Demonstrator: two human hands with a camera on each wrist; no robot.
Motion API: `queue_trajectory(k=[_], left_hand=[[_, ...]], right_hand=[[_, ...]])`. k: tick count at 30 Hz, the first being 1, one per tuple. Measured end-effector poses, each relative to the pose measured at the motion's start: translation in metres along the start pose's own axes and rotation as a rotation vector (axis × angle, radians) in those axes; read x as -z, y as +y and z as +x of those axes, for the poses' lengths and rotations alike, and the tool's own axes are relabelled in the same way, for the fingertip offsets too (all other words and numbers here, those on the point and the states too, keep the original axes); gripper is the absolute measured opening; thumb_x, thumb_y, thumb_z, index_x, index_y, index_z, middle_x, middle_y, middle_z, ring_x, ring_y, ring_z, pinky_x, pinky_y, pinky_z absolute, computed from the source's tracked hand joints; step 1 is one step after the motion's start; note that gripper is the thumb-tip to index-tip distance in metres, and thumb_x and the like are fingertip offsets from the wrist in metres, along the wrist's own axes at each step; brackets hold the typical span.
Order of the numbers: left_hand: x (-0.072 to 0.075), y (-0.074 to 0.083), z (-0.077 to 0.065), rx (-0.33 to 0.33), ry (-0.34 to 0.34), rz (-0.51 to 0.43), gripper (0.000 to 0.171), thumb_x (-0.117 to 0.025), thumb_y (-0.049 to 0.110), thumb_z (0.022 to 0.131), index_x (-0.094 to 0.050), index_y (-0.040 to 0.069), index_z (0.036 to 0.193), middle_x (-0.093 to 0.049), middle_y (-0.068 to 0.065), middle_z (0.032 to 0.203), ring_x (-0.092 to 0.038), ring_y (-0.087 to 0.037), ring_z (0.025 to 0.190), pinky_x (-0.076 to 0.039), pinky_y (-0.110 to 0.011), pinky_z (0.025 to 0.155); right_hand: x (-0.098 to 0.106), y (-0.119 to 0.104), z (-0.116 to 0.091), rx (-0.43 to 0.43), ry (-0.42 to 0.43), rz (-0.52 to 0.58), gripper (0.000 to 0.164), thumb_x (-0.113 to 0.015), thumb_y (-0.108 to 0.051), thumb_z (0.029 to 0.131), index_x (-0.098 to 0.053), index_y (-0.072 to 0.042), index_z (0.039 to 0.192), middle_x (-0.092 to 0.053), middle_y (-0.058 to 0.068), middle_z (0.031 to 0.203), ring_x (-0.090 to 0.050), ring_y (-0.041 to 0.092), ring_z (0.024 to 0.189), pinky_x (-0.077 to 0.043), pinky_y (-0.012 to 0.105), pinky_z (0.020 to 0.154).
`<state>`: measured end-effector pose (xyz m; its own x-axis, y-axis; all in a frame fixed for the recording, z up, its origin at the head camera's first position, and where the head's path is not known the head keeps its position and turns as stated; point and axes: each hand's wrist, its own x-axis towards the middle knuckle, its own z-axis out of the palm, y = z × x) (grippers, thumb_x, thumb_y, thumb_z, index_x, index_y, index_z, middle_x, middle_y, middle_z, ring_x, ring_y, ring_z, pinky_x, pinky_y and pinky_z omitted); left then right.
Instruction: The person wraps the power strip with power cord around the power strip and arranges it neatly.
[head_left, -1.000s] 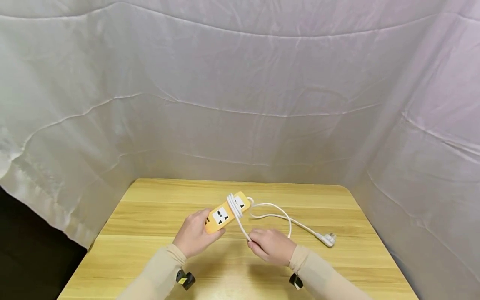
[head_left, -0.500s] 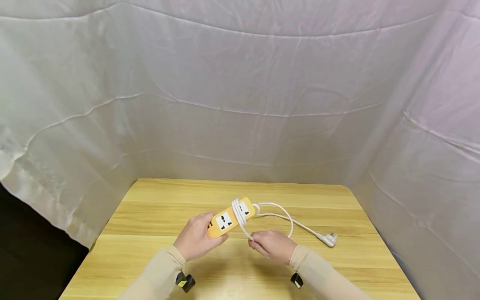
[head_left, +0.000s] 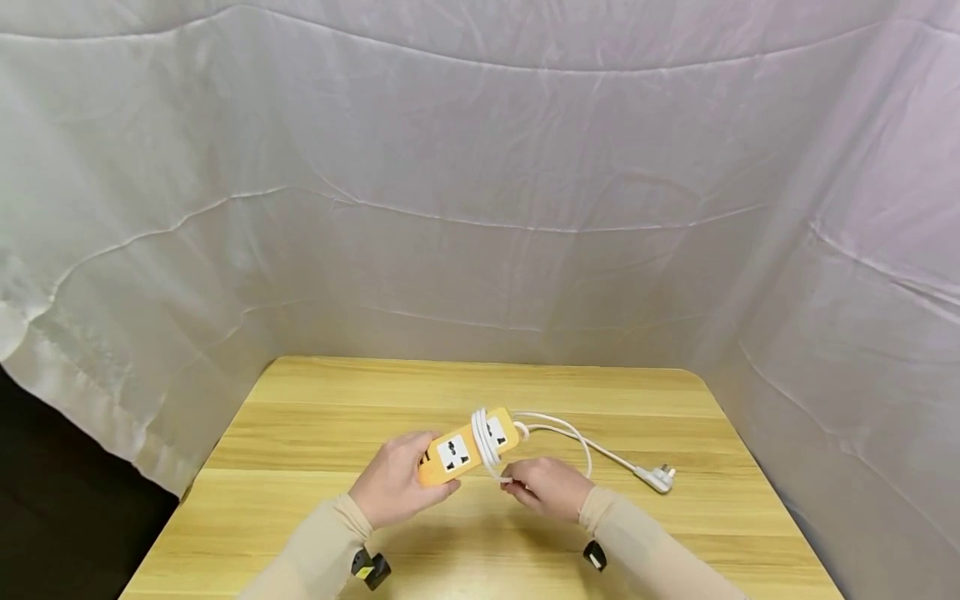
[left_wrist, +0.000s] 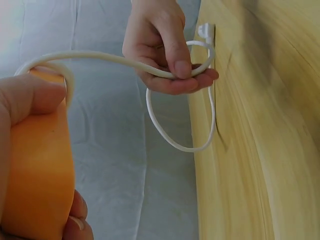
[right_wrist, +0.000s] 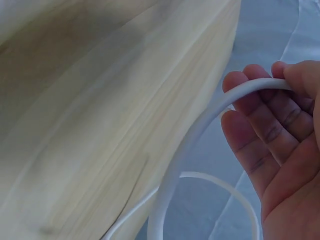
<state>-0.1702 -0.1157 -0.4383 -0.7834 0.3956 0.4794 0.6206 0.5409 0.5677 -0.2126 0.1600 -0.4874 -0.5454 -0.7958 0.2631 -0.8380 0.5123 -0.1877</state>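
My left hand (head_left: 397, 479) grips the near-left end of an orange power strip (head_left: 474, 450) with white socket faces, held tilted up to the right. Several turns of its white cord (head_left: 484, 443) wrap the strip near the far end. My right hand (head_left: 551, 486) pinches the cord just right of the strip, thumb against fingers, as the left wrist view shows at the right hand (left_wrist: 167, 55). From there the cord loops round and runs to a white plug (head_left: 658, 478) lying on the table at the right. In the right wrist view the cord (right_wrist: 175, 165) crosses the curled fingers.
The wooden table (head_left: 300, 417) extends around both hands. Pale grey fabric curtains (head_left: 480, 275) stand behind it and on both sides. Black wrist cameras (head_left: 371, 569) are strapped below the sleeves.
The power strip has shifted right and slightly down, turning flatter, with the left hand on it. The cord between strip and right hand has shortened; the right hand has barely moved.
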Motion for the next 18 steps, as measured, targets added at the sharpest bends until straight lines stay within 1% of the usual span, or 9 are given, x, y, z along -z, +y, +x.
queue_trajectory(k=[4, 8, 10, 11, 13, 15, 18], left_hand=[[-0.002, 0.002, -0.001, -0.043, -0.03, -0.016, 0.05, -0.084, 0.026, 0.07, -0.063, 0.007, 0.111, -0.065, 0.006, 0.091, -0.057, -0.003, 0.069, -0.048, -0.018, 0.056], [-0.004, 0.005, -0.002, -0.067, -0.064, -0.028, 0.048, -0.084, 0.026, 0.07, -0.063, 0.009, 0.11, -0.065, 0.006, 0.09, -0.056, -0.002, 0.07, -0.048, -0.017, 0.058], [-0.004, 0.006, -0.003, -0.075, -0.073, -0.03, 0.048, -0.084, 0.026, 0.069, -0.063, 0.01, 0.11, -0.065, 0.006, 0.09, -0.056, -0.002, 0.07, -0.048, -0.017, 0.058], [-0.005, 0.007, -0.003, -0.079, -0.078, -0.027, 0.048, -0.084, 0.026, 0.069, -0.063, 0.01, 0.109, -0.064, 0.006, 0.089, -0.056, -0.002, 0.069, -0.048, -0.016, 0.057], [-0.005, 0.008, -0.004, -0.09, -0.087, -0.017, 0.048, -0.084, 0.027, 0.069, -0.063, 0.01, 0.109, -0.064, 0.006, 0.089, -0.055, -0.002, 0.069, -0.047, -0.015, 0.057], [-0.006, 0.008, -0.004, -0.098, -0.097, -0.012, 0.05, -0.084, 0.027, 0.069, -0.063, 0.009, 0.11, -0.064, 0.005, 0.09, -0.054, -0.001, 0.069, -0.047, -0.014, 0.056], [-0.007, 0.008, -0.005, -0.109, -0.115, -0.006, 0.05, -0.084, 0.028, 0.069, -0.063, 0.008, 0.111, -0.064, 0.004, 0.089, -0.054, -0.001, 0.069, -0.046, -0.013, 0.057]], right_hand=[[0.0, 0.005, 0.0, -0.023, -0.002, -0.049, 0.006, -0.062, -0.016, 0.093, -0.067, -0.012, 0.095, -0.069, -0.005, 0.088, -0.063, 0.004, 0.078, -0.052, 0.021, 0.069], [-0.001, 0.01, -0.001, -0.022, 0.022, -0.092, 0.012, -0.061, -0.017, 0.094, -0.065, -0.01, 0.104, -0.07, 0.002, 0.095, -0.066, 0.012, 0.081, -0.054, 0.028, 0.07], [-0.002, 0.013, -0.001, -0.009, 0.034, -0.103, 0.019, -0.061, -0.017, 0.094, -0.064, -0.008, 0.11, -0.069, 0.006, 0.1, -0.067, 0.016, 0.084, -0.054, 0.03, 0.073], [-0.002, 0.014, -0.001, -0.005, 0.039, -0.108, 0.02, -0.061, -0.017, 0.094, -0.064, -0.007, 0.111, -0.07, 0.007, 0.1, -0.067, 0.017, 0.084, -0.054, 0.03, 0.072], [-0.001, 0.016, 0.0, -0.001, 0.039, -0.111, 0.019, -0.062, -0.016, 0.092, -0.065, -0.006, 0.109, -0.07, 0.008, 0.094, -0.066, 0.017, 0.08, -0.054, 0.029, 0.071], [0.0, 0.018, 0.001, -0.016, 0.035, -0.1, 0.017, -0.065, -0.014, 0.089, -0.066, -0.006, 0.104, -0.07, 0.007, 0.089, -0.066, 0.017, 0.077, -0.054, 0.029, 0.07], [0.004, 0.018, 0.004, -0.08, 0.014, -0.034, 0.016, -0.069, -0.008, 0.083, -0.067, -0.008, 0.099, -0.068, 0.004, 0.085, -0.065, 0.018, 0.077, -0.054, 0.03, 0.072]])
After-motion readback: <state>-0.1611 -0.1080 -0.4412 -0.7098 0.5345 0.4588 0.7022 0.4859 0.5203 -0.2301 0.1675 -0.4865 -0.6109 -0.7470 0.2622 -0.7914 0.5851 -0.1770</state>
